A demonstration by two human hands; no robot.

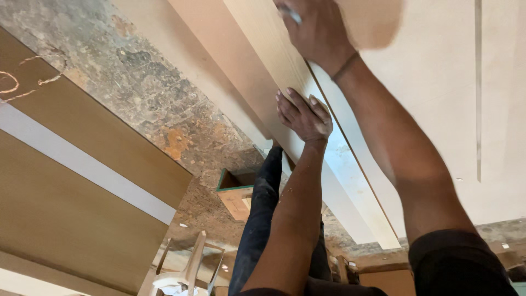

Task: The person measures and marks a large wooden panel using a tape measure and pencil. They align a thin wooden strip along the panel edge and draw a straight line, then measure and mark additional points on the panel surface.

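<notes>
Both arms reach up and away from the camera toward a long pale wooden board that runs on a slant from the top of the view down toward the lower right. The left hand lies flat against the board's face about halfway along what shows, fingers stretched out and close together, palm pressed to the wood; it grips nothing, it only bears on the surface. The right hand is higher up, at the top edge of the view, also laid on the board, its knuckles toward the camera. Something thin and pale shows at its fingers, but it is blurred, and I cannot tell whether the hand is closed on it or just resting there. A thin band sits on that wrist. The board lies against a wide pale panel that fills the upper right, with a dark line of a seam between the two, and a white strip runs below the board along the same slant. To the left is a rough, mottled grey and rust-coloured surface, and further left a brown wooden panel crossed by a white band. Between the forearms a leg in dark trousers shows, and beside it a small open wooden box with a green edge. Both sleeves are dark and pushed up past the elbows.
</notes>
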